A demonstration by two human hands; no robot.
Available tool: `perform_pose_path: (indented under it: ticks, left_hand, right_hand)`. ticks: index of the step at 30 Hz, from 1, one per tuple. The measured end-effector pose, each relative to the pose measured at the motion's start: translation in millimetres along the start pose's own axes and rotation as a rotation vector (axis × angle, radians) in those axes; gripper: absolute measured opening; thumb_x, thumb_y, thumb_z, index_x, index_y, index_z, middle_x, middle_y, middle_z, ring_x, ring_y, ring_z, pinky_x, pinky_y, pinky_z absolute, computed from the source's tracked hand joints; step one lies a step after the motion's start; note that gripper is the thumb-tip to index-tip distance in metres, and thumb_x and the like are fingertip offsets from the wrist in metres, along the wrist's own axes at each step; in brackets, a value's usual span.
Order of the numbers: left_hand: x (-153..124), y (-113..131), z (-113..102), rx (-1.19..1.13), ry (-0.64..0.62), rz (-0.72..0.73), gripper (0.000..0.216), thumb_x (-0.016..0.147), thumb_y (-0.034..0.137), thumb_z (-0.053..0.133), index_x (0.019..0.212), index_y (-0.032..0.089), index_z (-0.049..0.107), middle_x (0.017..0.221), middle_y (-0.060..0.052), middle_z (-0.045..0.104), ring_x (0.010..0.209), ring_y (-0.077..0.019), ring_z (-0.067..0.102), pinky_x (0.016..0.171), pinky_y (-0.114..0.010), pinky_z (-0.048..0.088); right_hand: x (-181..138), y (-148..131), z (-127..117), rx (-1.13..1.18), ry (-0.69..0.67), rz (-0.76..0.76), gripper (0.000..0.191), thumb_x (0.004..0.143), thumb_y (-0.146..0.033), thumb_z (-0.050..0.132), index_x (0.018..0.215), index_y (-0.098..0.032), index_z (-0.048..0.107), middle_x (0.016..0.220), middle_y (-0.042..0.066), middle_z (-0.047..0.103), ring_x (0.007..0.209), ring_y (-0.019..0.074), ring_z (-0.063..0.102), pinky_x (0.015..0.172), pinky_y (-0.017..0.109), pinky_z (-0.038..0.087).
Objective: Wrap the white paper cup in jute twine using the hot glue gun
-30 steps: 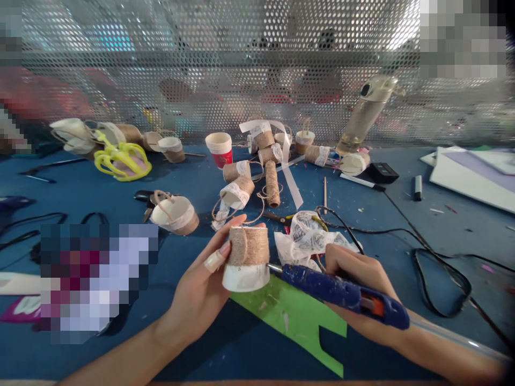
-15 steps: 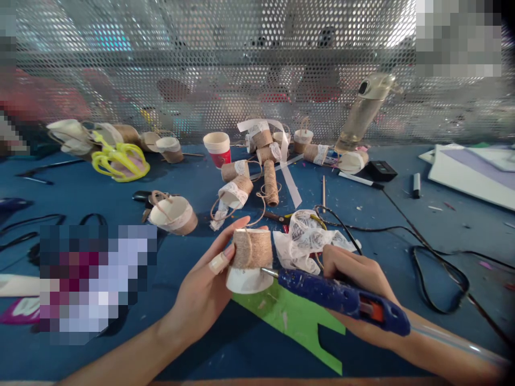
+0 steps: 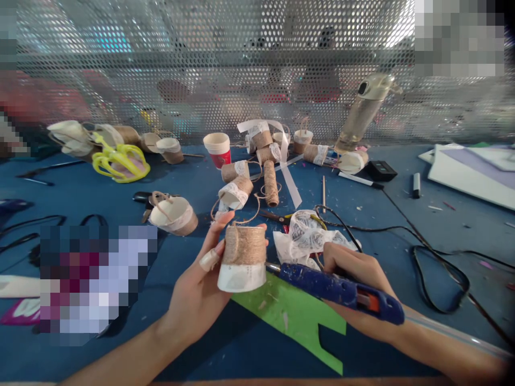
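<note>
My left hand [image 3: 201, 287] is closed around a paper cup [image 3: 244, 252], turned rim down, its upper part wound with brown twine and a white band bare below. A strand of twine trails from it toward the twine spool [image 3: 271, 185]. In my right hand [image 3: 358, 268] is a blue glue gun [image 3: 322, 284] with a clear glue stick out of its back end. The nozzle points left, right beside the cup's white band; whether it touches I cannot tell. Just behind the gun lies a bunched strip of white lace [image 3: 300, 241].
Green paper [image 3: 289, 316] lies under the hands. Several twine-wrapped cups stand or lie around, one with a handle [image 3: 174, 214] at left. A yellow crown-shaped piece [image 3: 120, 162], a red cup [image 3: 218, 150], scissors [image 3: 277, 217], a bottle [image 3: 364, 112] and black cables [image 3: 426, 305] are about.
The cup in my left hand has moved a little left and turned slightly. The glue gun's nozzle, earlier over the front of the white band, is now at its right edge.
</note>
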State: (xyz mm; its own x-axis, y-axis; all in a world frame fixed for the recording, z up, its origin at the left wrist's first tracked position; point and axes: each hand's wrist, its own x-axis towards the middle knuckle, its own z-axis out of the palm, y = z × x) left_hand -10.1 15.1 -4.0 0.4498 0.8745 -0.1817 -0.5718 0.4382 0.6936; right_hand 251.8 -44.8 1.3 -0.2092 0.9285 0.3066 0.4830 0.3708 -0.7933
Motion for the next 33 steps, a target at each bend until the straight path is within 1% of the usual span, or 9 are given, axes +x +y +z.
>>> perform_pose_path:
  ticks: [4,6,9,12,18,23,26,29,33]
  left_hand:
    - [0.4,-1.4,2.2,0.024,0.040,-0.023,0.051,0.099,0.033,0.057,0.149,0.039,0.047,0.136,-0.005,0.072,0.124,-0.0270,0.067,0.099,-0.037,0.053]
    - [0.4,-2.4,2.7,0.030,0.029,-0.027,0.050,0.100,0.034,0.057,0.148,0.038,0.048,0.136,-0.006,0.072,0.124,-0.0270,0.067,0.099,-0.036,0.053]
    - [-0.1,-3.4,1.8,0.027,0.003,-0.021,0.047,0.100,0.035,0.057,0.146,0.038,0.050,0.137,-0.007,0.072,0.125,-0.0278,0.067,0.100,-0.036,0.053]
    - [-0.4,-3.3,0.8,0.026,0.005,-0.020,0.045,0.098,0.036,0.059,0.143,0.038,0.054,0.136,-0.006,0.072,0.122,-0.0281,0.069,0.100,-0.037,0.054]
    - [-0.4,0.0,4.4,0.024,0.032,-0.024,0.043,0.098,0.035,0.059,0.141,0.037,0.057,0.135,-0.006,0.073,0.119,-0.0284,0.071,0.097,-0.039,0.056]
    - [-2.2,2.3,6.6,0.018,0.015,-0.020,0.044,0.098,0.036,0.058,0.142,0.036,0.057,0.135,-0.006,0.073,0.115,-0.0287,0.072,0.090,-0.039,0.058]
    - [-2.7,1.5,7.3,0.025,0.017,-0.026,0.045,0.099,0.036,0.057,0.144,0.037,0.055,0.136,-0.006,0.073,0.118,-0.0289,0.071,0.093,-0.039,0.056]
    - [-2.2,0.1,8.1,0.032,0.024,-0.036,0.047,0.097,0.037,0.059,0.144,0.036,0.054,0.137,-0.006,0.072,0.120,-0.0289,0.070,0.095,-0.038,0.055]
    - [-0.7,0.3,9.2,0.035,0.044,-0.050,0.050,0.095,0.037,0.063,0.143,0.035,0.054,0.135,-0.007,0.073,0.120,-0.0290,0.070,0.096,-0.037,0.054]
  right_hand:
    - [0.0,2.9,-1.4,-0.023,-0.004,-0.047,0.019,0.084,-0.020,0.056,0.078,-0.024,0.039,0.071,-0.006,0.041,0.058,0.0101,0.036,0.054,0.025,0.027]
    - [-0.2,5.1,-2.2,-0.030,-0.022,-0.072,0.020,0.084,-0.020,0.058,0.078,-0.024,0.039,0.071,-0.006,0.041,0.058,0.0102,0.036,0.053,0.025,0.027]
    - [-1.0,7.9,-2.3,-0.016,-0.046,-0.062,0.023,0.079,-0.020,0.061,0.078,-0.024,0.039,0.070,-0.006,0.042,0.058,0.0105,0.036,0.053,0.025,0.027]
    - [-1.6,8.5,-1.2,0.010,-0.033,-0.058,0.023,0.075,-0.018,0.061,0.077,-0.024,0.038,0.069,-0.007,0.041,0.058,0.0105,0.036,0.053,0.026,0.026]
    - [-1.8,4.8,0.4,0.027,-0.007,-0.037,0.022,0.077,-0.020,0.060,0.076,-0.024,0.038,0.069,-0.007,0.040,0.057,0.0102,0.034,0.053,0.026,0.025]
    - [-0.9,3.8,0.3,0.002,0.005,0.000,0.020,0.080,-0.020,0.057,0.075,-0.024,0.038,0.069,-0.006,0.040,0.058,0.0110,0.035,0.054,0.027,0.026]
    - [-0.8,4.4,-0.5,0.023,-0.022,-0.007,0.023,0.079,-0.023,0.060,0.075,-0.024,0.037,0.069,-0.006,0.040,0.057,0.0111,0.034,0.053,0.027,0.026]
    - [-1.4,5.0,-1.6,0.028,-0.036,-0.038,0.027,0.077,-0.022,0.064,0.075,-0.024,0.038,0.068,-0.006,0.041,0.057,0.0111,0.035,0.053,0.027,0.026]
    - [-1.9,4.9,-1.9,0.023,-0.050,-0.055,0.024,0.077,-0.020,0.063,0.077,-0.024,0.039,0.070,-0.006,0.042,0.056,0.0110,0.035,0.052,0.027,0.026]
